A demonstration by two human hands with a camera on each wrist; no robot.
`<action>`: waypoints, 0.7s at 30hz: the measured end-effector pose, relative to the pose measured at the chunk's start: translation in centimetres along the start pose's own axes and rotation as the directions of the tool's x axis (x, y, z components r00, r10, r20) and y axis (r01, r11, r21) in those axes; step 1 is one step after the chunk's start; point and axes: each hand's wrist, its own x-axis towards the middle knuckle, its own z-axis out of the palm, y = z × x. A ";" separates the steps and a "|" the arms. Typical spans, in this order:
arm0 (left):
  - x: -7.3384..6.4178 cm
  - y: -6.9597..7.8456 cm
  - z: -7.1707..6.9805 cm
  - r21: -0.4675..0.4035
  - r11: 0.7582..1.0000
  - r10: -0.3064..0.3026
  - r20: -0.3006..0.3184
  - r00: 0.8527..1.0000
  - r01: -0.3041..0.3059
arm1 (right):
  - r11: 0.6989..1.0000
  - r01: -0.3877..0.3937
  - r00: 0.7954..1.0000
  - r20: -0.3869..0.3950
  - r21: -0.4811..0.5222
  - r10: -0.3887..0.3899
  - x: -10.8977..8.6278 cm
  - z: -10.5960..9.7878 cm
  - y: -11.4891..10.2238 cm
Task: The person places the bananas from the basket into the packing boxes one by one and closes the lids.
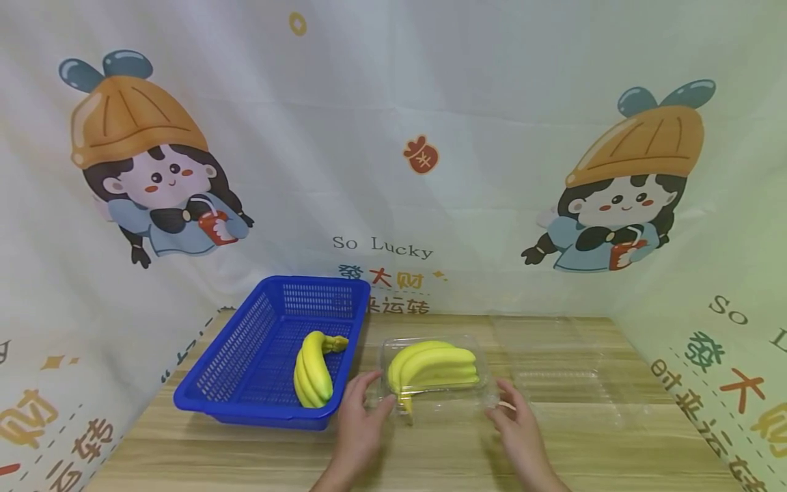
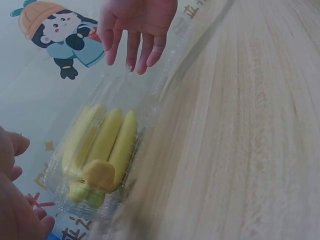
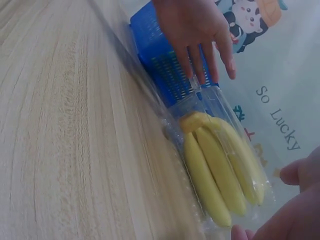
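A see-through plastic box [image 1: 451,404] with a bunch of yellow bananas [image 1: 433,362] inside stands on the wooden table between the two hands. At its left side is my left hand [image 1: 361,420], fingertips right at the box wall, fingers relaxed. My right hand [image 1: 518,425] is at the opposite side, its fingers loosely bent beside the box's right end. The left wrist view has the right hand [image 2: 140,30] with fingers extended toward the box's far end. From the right wrist, the left hand [image 3: 195,30] likewise shows long, loose fingers at the box edge.
A blue perforated basket [image 1: 270,420] stands to the left, with another banana bunch [image 1: 312,372] along its right side. Further see-through plastic containers [image 1: 556,376] lie to the right on the wooden table [image 1: 430,465]. A printed cloth [image 1: 492,205] hangs behind and at the sides.
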 end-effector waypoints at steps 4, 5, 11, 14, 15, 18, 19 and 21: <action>0.3 0.4 -0.2 -0.014 0.999 0.048 0.006 0.999 -0.048 | 0.999 0.010 1.000 -0.001 -0.032 -0.010 -0.3 -0.4 -0.4; 0.4 0.5 -0.3 -0.015 0.998 0.066 0.005 0.998 -0.066 | 0.999 0.015 1.000 0.000 -0.042 -0.015 -0.3 -0.5 -0.5; 0.9 1.5 -1.0 -0.067 0.991 0.120 0.021 0.993 -0.118 | 0.987 0.093 0.995 -0.017 -0.132 -0.096 -0.3 -1.0 -0.9; 1.2 1.9 -1.5 -0.103 0.986 0.136 0.024 0.990 -0.133 | 0.979 0.116 0.993 -0.003 -0.168 -0.118 -0.3 -1.6 -1.3; 1.3 1.9 -1.6 -0.110 0.985 0.139 0.024 0.990 -0.136 | 0.976 0.125 0.992 0.001 -0.178 -0.127 -0.3 -1.7 -1.4; 1.8 2.1 -2.3 -0.116 0.984 0.137 0.020 0.990 -0.133 | 0.964 0.154 0.988 0.013 -0.217 -0.154 -0.1 -2.4 -1.6; 2.0 2.2 -2.5 -0.108 0.984 0.141 0.018 0.990 -0.138 | 0.959 0.168 0.986 0.013 -0.229 -0.169 0.1 -2.7 -1.6; 2.3 2.3 -3.0 -0.103 0.986 0.134 0.020 0.991 -0.131 | 0.949 0.192 0.980 0.003 -0.250 -0.197 0.3 -3.2 -1.6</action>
